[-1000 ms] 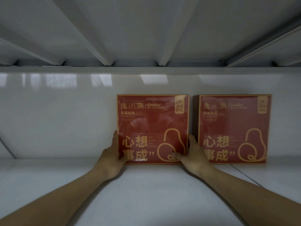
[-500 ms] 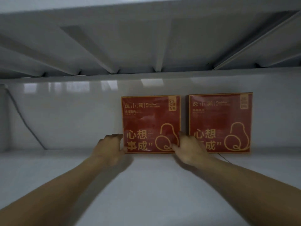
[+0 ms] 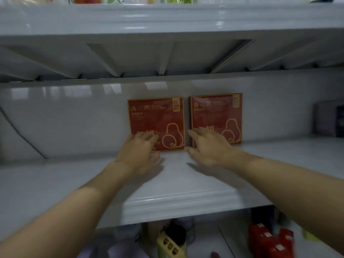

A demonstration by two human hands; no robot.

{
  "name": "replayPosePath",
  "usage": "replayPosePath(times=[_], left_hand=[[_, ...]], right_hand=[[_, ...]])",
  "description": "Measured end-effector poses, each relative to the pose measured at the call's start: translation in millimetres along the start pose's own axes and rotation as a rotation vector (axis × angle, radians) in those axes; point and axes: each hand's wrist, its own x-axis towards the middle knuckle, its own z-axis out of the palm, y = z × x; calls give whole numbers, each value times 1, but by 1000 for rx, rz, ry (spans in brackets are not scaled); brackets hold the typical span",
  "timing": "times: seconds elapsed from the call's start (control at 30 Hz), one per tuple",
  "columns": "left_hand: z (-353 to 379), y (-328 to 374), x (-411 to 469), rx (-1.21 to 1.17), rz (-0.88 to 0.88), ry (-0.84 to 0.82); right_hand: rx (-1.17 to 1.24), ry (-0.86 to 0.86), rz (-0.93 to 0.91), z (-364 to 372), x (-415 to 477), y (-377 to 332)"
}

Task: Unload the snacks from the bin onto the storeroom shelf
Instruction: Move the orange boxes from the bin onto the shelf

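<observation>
Shelf (image 3: 186, 183) under left hand (image 3: 137, 153) and right hand (image 3: 210, 148): white, glossy, rounded front lip. Upper shelf underside (image 3: 167, 53), above hands: ribbed w/ braces. Back wall (image 3: 74, 118) beyond hands: glossy white, pale light reflections. Dark cable (image 3: 24, 140) on wall, well left of left hand. Lighting dim.

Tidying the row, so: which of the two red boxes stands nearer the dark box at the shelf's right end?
The right red box, partly behind the right hand; the left red box is farther from the dark box.
</observation>
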Motion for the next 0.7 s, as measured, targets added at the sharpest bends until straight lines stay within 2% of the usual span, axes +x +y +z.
replayPosePath(times=[0.2, 0.33, 0.7], left_hand=[[-19, 46, -42, -127, 108, 90], [-31, 74, -54, -187, 146, 33], [-67, 214, -89, -339, 357, 139]], right_hand=[[-50, 12, 148, -25, -75, -17], [-160, 15, 178, -45, -124, -16], [-284, -74, 380, -105, -282, 51]])
